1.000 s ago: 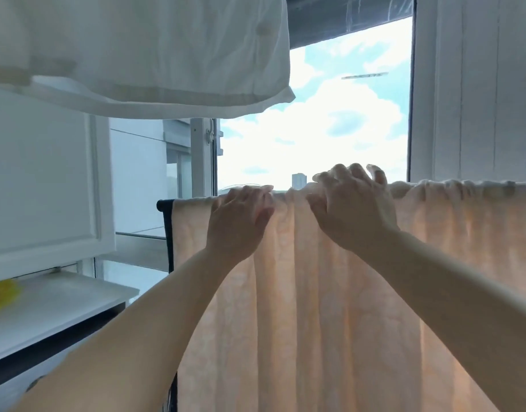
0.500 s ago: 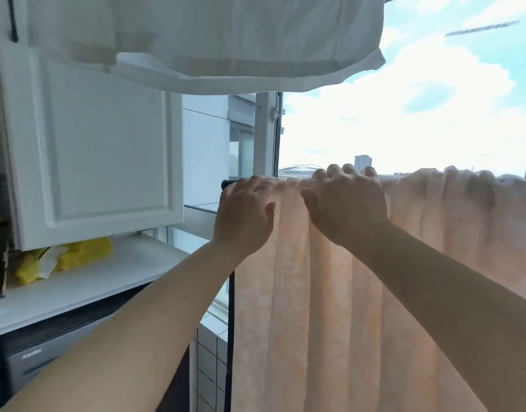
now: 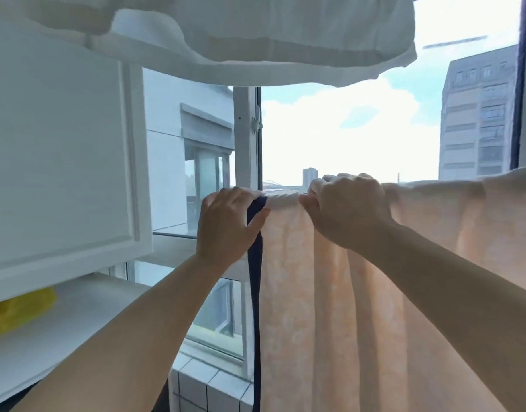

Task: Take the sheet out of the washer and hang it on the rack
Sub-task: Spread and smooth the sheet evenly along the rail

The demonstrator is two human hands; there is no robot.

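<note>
A pale peach sheet [image 3: 374, 307] hangs in long folds over the top bar of a dark rack [image 3: 255, 292], whose upright post shows at the sheet's left edge. My left hand [image 3: 226, 224] grips the rack's top left corner, thumb on the near side. My right hand [image 3: 349, 209] grips the bunched top edge of the sheet on the bar, just right of that corner. The bar itself is hidden under the cloth.
A white cloth [image 3: 255, 34] hangs overhead across the top of the view. A white cabinet door [image 3: 62, 159] stands at the left above a white shelf [image 3: 77, 322] with a yellow bag [image 3: 14, 313]. A window frame [image 3: 246, 138] is behind the rack.
My left hand has slid left off the sheet onto the rack's corner. The sheet's left edge now leaves the dark corner bare. The view has shifted slightly.
</note>
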